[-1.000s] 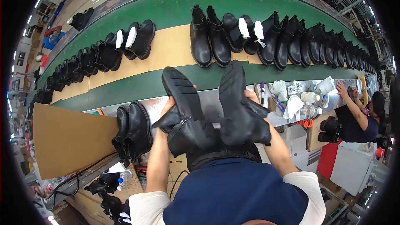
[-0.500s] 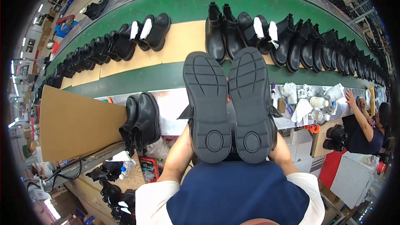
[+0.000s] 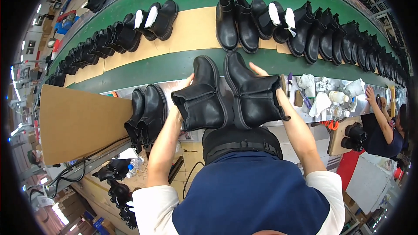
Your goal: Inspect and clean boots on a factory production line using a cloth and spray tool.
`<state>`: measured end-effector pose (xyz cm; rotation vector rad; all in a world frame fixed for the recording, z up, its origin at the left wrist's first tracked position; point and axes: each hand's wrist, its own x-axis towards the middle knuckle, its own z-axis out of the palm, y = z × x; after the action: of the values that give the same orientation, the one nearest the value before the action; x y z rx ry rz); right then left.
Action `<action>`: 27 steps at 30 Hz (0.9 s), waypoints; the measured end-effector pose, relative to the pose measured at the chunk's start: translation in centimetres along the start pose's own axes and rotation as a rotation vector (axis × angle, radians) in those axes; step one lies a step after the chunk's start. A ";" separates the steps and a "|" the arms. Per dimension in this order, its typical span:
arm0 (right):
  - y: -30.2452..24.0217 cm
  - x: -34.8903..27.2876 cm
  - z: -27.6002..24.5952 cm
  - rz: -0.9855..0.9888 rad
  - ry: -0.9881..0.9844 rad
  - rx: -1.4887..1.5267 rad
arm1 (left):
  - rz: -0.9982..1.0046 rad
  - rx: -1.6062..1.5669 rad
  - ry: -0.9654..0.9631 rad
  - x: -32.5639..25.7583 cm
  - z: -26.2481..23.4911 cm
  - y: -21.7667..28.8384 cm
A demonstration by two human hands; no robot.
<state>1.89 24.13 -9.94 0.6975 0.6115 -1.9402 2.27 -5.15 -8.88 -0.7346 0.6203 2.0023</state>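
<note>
A pair of black ankle boots is held up in front of me, turned on their sides with the soles facing each other. My left hand (image 3: 189, 80), mostly hidden, grips the left boot (image 3: 203, 109) from its outer side; fingers show beside the upper. The right boot (image 3: 257, 109) is in my right hand (image 3: 259, 69), whose fingers show past its far side while the boot covers the palm. Both boots hang above the near metal edge of the bench. To their left, another pair of black boots (image 3: 154, 109) stands by a brown board (image 3: 82, 126).
Black boots (image 3: 320, 35) line the green conveyor (image 3: 191, 67) on tan sheets (image 3: 191, 28), some with white paper inside. Bottles (image 3: 338, 97), wipes and a purple pen (image 3: 290, 80) lie at right. A co-worker (image 3: 383, 126) works farther right. More boots (image 3: 117, 196) sit low at left.
The boots have turned from soles facing me to lying on their sides, with their uppers showing. Both hands have moved apart and away from my body with them.
</note>
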 end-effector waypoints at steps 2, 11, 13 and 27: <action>3.0 1.8 -0.7 -0.335 -0.058 -0.019 | 0.256 -0.079 -0.049 1.1 -3.3 -3.5; 2.0 2.4 -1.5 -0.329 0.051 -0.203 | 0.282 -0.105 0.160 0.6 0.1 -2.1; 0.6 2.7 -0.4 -0.353 0.109 -0.143 | 0.337 -0.178 0.246 1.3 0.7 -1.4; -2.9 0.6 4.0 -0.401 0.203 -0.021 | 0.374 -0.391 0.292 3.2 2.2 -0.8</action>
<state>-1.79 22.36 -7.12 0.8110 0.9549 -2.2400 1.03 -1.51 -9.69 -1.2362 0.5689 2.4197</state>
